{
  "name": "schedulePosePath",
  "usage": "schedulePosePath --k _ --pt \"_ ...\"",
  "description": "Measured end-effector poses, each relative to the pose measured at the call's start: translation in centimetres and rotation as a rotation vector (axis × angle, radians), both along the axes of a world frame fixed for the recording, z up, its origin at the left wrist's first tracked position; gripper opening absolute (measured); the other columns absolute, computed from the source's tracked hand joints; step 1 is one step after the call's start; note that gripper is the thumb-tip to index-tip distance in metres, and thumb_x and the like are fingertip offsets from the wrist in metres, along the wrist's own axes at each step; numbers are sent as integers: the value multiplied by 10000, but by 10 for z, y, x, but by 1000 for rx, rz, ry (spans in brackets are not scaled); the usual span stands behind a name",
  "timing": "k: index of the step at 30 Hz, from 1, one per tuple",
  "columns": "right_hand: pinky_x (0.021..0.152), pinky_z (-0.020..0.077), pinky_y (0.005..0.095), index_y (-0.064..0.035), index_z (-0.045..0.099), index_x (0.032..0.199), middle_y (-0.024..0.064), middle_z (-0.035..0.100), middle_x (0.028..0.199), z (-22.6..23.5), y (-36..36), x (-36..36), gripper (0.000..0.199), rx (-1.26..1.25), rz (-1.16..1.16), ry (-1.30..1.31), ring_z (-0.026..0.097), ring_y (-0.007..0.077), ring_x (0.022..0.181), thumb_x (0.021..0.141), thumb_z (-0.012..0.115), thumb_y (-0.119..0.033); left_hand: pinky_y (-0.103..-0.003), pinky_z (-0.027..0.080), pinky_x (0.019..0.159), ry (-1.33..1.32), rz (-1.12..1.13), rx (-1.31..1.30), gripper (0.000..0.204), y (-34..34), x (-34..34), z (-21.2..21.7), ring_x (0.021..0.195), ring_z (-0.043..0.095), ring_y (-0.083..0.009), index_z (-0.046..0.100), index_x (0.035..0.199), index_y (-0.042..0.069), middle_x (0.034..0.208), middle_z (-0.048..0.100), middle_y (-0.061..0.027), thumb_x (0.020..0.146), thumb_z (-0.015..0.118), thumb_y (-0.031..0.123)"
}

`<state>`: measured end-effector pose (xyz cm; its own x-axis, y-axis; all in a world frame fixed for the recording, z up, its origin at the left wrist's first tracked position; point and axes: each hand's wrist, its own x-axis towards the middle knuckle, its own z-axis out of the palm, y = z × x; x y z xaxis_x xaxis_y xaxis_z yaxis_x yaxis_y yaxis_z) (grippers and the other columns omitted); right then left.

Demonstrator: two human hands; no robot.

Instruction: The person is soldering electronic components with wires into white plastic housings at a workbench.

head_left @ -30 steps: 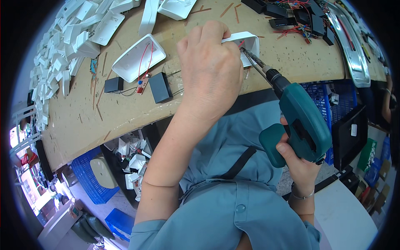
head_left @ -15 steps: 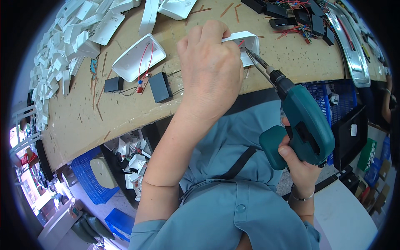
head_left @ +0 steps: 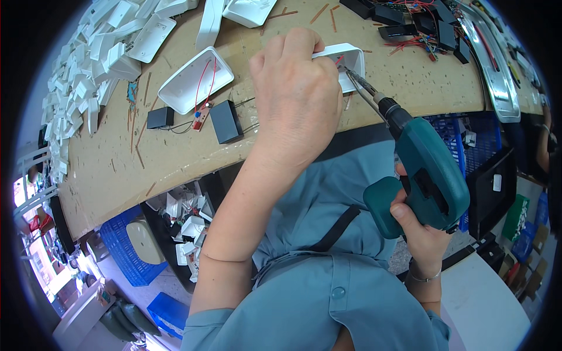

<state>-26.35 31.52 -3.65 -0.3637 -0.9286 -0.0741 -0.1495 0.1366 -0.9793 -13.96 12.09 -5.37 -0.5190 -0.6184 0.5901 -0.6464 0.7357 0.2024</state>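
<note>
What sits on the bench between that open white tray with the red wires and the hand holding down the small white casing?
In the head view, a black box lies between the white tray and the left hand; beside it a small red circuit board, on wood.

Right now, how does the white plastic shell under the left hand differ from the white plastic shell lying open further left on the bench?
The white plastic shell under the left hand is gripped by the left hand and met by the teal power screwdriver tip; the open white plastic shell lies untouched. The first is mostly covered; the second shows red wires fully. Both are white and rest on the wooden bench.
</note>
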Motion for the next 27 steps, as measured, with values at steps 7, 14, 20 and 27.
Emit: schedulePosePath --k 7,14,20,27 --pt "677 471 247 45 428 1212 181 557 1084 1 6 0 534 -30 -4 -28 562 126 754 721 637 18 -371 395 733 -3 -3 14 91 1 0 2 849 520 -251 638 709 2 891 541 -81 644 605 57" --pt "635 478 259 66 404 1217 203 545 1088 1 13 -4 582 -144 -20 -72 567 140 707 713 673 -41 -392 329 770 10 -113 -22 105 4 9 2 853 472 -265 586 705 -18 914 506 -108 623 555 39" --pt "588 477 262 77 379 1219 220 542 1066 -3 15 -6 628 -250 -91 -81 572 150 687 709 705 -90 -387 338 760 -11 -104 -162 202 14 14 -1 858 477 -255 595 845 -9 933 498 -106 663 535 55" --pt "571 486 261 62 368 1235 228 537 1059 -4 12 -9 642 -280 -139 -106 580 151 656 708 698 -99 -314 379 606 107 -220 -14 270 22 23 -16 725 500 -218 606 913 18 805 504 -62 647 581 57"
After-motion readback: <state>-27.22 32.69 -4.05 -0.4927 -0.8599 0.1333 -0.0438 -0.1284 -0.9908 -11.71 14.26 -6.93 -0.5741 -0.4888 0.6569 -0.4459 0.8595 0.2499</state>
